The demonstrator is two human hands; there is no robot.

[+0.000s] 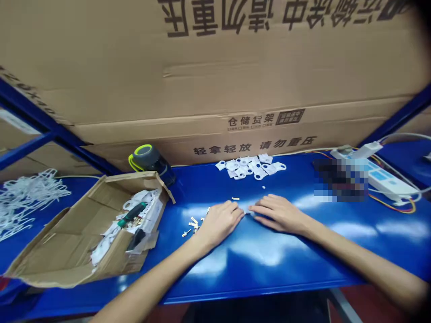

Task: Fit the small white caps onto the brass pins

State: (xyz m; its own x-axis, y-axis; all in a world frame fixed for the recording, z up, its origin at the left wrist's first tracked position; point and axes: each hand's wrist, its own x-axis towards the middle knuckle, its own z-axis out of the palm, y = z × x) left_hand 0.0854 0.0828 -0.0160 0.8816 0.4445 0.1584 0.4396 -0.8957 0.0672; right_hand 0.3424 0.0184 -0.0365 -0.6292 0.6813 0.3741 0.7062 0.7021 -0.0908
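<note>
In the head view, the left hand (218, 223) and right hand (279, 213) lie palm-down and narrow on the blue counter (269, 278), fingertips meeting from either side at a small white plastic piece (248, 211). Its long axis is too small to read, and whether it is pinched cannot be told.

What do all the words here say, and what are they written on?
"轻拿轻放 请勿重压": low on the carton
"仓储货架": on the carton, beside a small logo
"请勿重压": upside down, high on the carton
Print at the carton's left edge: too blurred to read
Patch beside the power strip: pixelated, unreadable
</note>
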